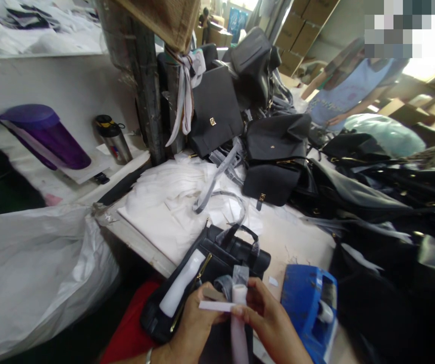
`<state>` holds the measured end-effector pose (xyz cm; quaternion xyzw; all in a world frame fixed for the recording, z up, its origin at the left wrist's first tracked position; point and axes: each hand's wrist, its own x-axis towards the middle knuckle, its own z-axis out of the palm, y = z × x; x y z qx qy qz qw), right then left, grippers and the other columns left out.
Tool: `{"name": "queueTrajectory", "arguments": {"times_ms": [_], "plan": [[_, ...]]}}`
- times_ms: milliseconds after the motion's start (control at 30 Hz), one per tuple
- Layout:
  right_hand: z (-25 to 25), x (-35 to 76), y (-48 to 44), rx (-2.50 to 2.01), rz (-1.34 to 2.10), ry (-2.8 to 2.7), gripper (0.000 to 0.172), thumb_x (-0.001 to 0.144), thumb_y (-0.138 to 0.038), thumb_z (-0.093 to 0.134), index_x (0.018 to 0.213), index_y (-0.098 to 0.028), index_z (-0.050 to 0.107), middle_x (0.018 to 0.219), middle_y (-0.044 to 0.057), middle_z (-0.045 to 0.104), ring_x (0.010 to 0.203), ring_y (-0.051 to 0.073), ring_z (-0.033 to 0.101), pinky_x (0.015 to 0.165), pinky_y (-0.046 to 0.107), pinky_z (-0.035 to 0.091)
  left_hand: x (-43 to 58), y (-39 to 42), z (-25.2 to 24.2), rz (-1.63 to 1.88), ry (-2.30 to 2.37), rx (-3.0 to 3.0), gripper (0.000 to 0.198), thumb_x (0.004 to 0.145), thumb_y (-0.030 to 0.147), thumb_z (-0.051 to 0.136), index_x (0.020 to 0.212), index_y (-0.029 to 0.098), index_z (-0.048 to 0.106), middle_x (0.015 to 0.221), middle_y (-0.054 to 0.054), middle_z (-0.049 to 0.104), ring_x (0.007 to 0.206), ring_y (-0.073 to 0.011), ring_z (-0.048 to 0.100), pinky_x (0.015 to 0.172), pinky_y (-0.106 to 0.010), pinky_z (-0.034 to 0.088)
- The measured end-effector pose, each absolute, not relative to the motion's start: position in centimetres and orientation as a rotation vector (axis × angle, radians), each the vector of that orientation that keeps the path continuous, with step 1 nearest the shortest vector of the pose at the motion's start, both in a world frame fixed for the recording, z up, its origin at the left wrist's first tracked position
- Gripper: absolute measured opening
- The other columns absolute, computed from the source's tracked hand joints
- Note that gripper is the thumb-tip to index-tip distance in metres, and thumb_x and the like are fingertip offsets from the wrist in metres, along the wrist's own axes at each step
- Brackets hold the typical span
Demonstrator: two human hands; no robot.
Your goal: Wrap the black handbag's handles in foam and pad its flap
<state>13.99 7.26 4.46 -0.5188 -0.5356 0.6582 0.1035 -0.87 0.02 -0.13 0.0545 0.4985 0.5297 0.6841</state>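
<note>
A black handbag (187, 268) lies tilted at the table's near edge, with a white foam strip (183, 283) and gold zips on its side. Its handle (245, 232) is partly wrapped in clear film. My left hand (196, 316) is closed around a film-covered strap (224, 285), its fingertips partly hidden. My right hand (264, 311) pinches a narrow white strip (217, 306) against a strap rolled in white foam (239, 323). The strip crosses in front of my left hand.
A blue tape dispenser (308, 303) stands at right. White sheets (172, 184) are piled behind the handbag. Black bags (278, 136) crowd the back and right. A purple container (46, 136) and a flask (114, 139) sit left, near a post (147, 91). Another person (349, 91) stands beyond.
</note>
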Motion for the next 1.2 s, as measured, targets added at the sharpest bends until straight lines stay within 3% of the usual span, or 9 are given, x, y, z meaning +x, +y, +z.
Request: {"name": "queueTrajectory", "arguments": {"times_ms": [300,600,800,1000,1200], "plan": [[4.5,13.5,6.5,-1.589,1.897,-1.486,0.036,0.077,-0.027,0.071,0.108,-0.025,0.053,0.100,0.005,0.071,0.092,0.026,0.068,0.080,0.036,0.053,-1.1,0.4,1.1,1.186,1.238,0.183,0.036,0.059,0.039,0.082,0.068,0.016,0.055,0.068,0.000,0.056,0.067,-0.0173,0.055,0.062,-0.028,0.050],[5.4,12.8,5.8,-1.701,1.809,-1.326,0.052,0.063,-0.038,0.081,0.108,-0.023,0.060,0.101,0.009,0.072,0.093,0.030,0.069,0.084,0.040,0.055,-1.3,0.4,1.7,1.153,1.167,0.232,0.026,0.072,0.036,0.072,0.076,0.017,0.055,0.074,-0.001,0.059,0.071,-0.0197,0.059,0.068,-0.033,0.054],[5.3,12.9,5.5,-1.607,1.904,-1.279,0.050,0.068,-0.039,0.079,0.112,-0.021,0.064,0.106,0.010,0.073,0.096,0.029,0.069,0.087,0.039,0.054,-1.1,0.1,1.4,1.133,1.141,0.324,0.027,0.084,0.043,0.061,0.090,0.017,0.059,0.085,-0.005,0.063,0.082,-0.0241,0.062,0.073,-0.037,0.055],[4.7,13.7,5.8,-1.449,2.021,-1.238,0.042,0.075,-0.034,0.077,0.113,-0.022,0.064,0.115,0.009,0.070,0.101,0.027,0.068,0.091,0.037,0.052,-1.6,-0.5,1.1,1.135,1.225,0.532,0.014,0.089,0.032,0.056,0.085,0.019,0.058,0.084,-0.002,0.060,0.082,-0.0203,0.057,0.071,-0.029,0.051],[5.2,13.7,5.8,-1.424,2.052,-1.186,0.043,0.077,-0.032,0.076,0.116,-0.021,0.063,0.111,0.009,0.071,0.095,0.026,0.069,0.088,0.038,0.053,-1.8,-0.6,0.6,1.137,1.142,0.556,0.017,0.087,0.032,0.060,0.078,0.019,0.053,0.077,0.001,0.053,0.075,-0.0168,0.052,0.070,-0.027,0.050]]}}
